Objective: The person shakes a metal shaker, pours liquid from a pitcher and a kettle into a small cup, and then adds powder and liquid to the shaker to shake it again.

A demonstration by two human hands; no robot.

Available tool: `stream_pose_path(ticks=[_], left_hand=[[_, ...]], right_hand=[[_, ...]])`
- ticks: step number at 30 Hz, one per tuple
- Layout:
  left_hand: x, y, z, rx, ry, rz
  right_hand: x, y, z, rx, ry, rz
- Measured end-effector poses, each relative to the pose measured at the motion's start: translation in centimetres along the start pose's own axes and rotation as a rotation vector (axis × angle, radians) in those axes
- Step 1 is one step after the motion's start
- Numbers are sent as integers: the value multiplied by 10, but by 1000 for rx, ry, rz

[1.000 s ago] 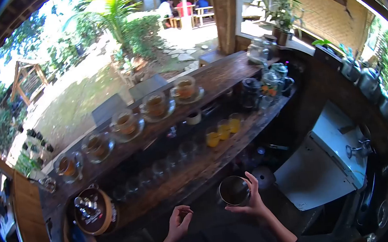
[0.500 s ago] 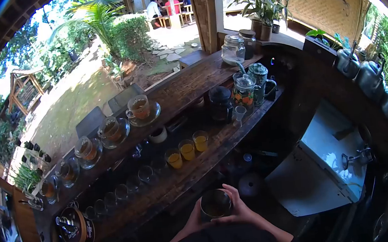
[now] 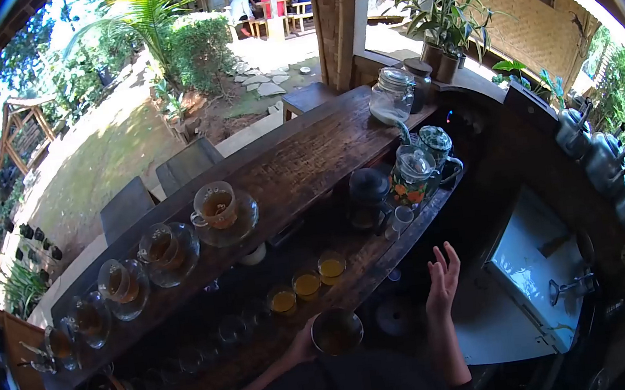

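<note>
My left hand (image 3: 300, 346) grips the side of a round, dark-looking glass (image 3: 338, 334) in front of my body. The glass is seen from above, and what it contains is too dark to tell. Off to the right, my right hand (image 3: 443, 280) is raised with its fingers apart and holds nothing. Just beyond the glass, three glasses of orange drink (image 3: 306, 283) stand in a row on the lower wooden shelf (image 3: 369, 254). Several glass cups, including a cup of brown drink (image 3: 217, 206), sit on saucers along the upper counter (image 3: 286, 163).
A floral glass jar (image 3: 412, 176), a green speckled enamel pot (image 3: 436, 146) and a dark lidded jug (image 3: 368, 198) stand at the shelf's right end. A lidded clear jar (image 3: 392, 97) is on the counter. A white cabinet (image 3: 526, 278) and several kettles (image 3: 608, 161) are to the right.
My right hand has let go of the glass and moved up and right, its fingers spreading. My left hand still holds the glass. The view has shifted slightly.
</note>
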State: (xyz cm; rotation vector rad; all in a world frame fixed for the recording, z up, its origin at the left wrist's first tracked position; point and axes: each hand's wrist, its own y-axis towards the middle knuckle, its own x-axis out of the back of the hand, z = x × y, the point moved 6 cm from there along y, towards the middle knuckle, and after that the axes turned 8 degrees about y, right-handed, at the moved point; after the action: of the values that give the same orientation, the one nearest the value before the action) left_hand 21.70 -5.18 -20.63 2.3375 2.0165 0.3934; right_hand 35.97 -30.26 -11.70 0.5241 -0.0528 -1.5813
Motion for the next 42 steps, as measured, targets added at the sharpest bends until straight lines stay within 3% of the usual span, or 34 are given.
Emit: stream_pose_path(ticks=[2, 4, 9, 17, 18, 20, 21, 23, 25, 27, 29, 32, 36, 38, 40, 42], left_hand=[[-14, 10, 31, 477, -1332, -194], [-1, 20, 32, 465, -1310, -183], [4, 28, 26, 377, -1345, -173], [-12, 14, 2, -54, -1391, -448], [-15, 7, 6, -99, -1383, -522], [-23, -18, 29, 173, -955, -799], [-32, -27, 30, 156, -956, -872], [-46, -44, 27, 166, -568, -1050], [-60, -60, 44, 113, -587, -1086], [-75, -72, 42, 60, -606, -1095], [-79, -81, 5, 70, 39, -1135], [-76, -78, -44, 197, 74, -1233], [-70, -86, -54, 205, 154, -1347], [-64, -85, -65, 147, -142, -1456], [-54, -75, -81, 137, -62, -1435], [-46, -75, -85, 142, 31, -1403]], right_hand=[[12, 23, -10, 60, 45, -117], [17, 44, -23, 77, 75, -187], [10, 111, -67, -93, 32, -112], [27, 222, -165, -243, 167, 6], [21, 224, -164, -261, 179, -4], [-2, 215, -124, -273, 130, -51], [-12, 208, -109, -254, 66, -88], [6, 227, -136, -236, -54, -23], [28, 254, -171, -155, -158, 42], [12, 251, -163, -212, -138, -19], [14, 267, -194, -266, -55, 75], [19, 289, -223, -328, 61, 172], [1, 290, -219, -383, 194, 234], [-5, 289, -213, -404, 255, 240], [12, 288, -208, -463, 343, 194], [-16, 255, -168, -549, 433, 140]])
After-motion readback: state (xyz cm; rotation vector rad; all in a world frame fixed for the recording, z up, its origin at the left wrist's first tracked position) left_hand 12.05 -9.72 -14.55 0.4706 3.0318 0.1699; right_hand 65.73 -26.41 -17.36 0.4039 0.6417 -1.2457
